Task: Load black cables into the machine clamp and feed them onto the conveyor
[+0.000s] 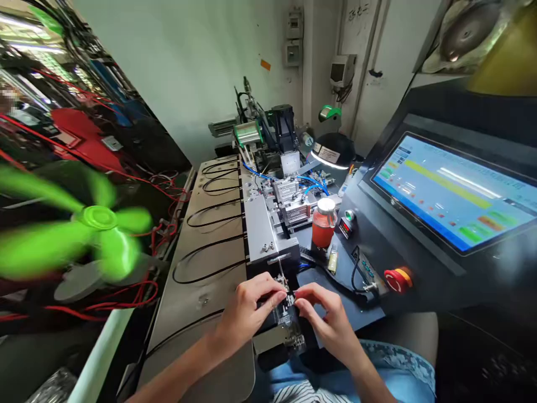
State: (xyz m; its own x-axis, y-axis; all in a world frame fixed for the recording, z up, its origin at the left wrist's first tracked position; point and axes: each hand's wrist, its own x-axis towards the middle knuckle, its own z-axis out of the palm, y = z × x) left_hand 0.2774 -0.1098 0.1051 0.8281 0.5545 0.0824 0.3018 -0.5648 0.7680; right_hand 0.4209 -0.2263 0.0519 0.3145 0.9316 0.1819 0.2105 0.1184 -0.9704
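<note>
Both hands meet over a small metal fixture (288,302) at the near end of the machine's track. My left hand (257,302) is closed, thumb and index finger pinched at the left side of the fixture. My right hand (323,310) pinches from the other side, its fingertips close to the left ones. A tiny dark piece shows between the fingertips, too small to name. One black cable (184,331) runs across the beige tabletop and passes out of sight under my left forearm. A silver cover plate (260,224) lies just beyond the hands.
Several looped black cables (210,243) lie on the beige tabletop (218,280), ending at the track. Right of it stand a red jar (323,226), an emergency stop button (397,280) and a touchscreen (453,190). A green fan (98,218) spins at left, near red cables.
</note>
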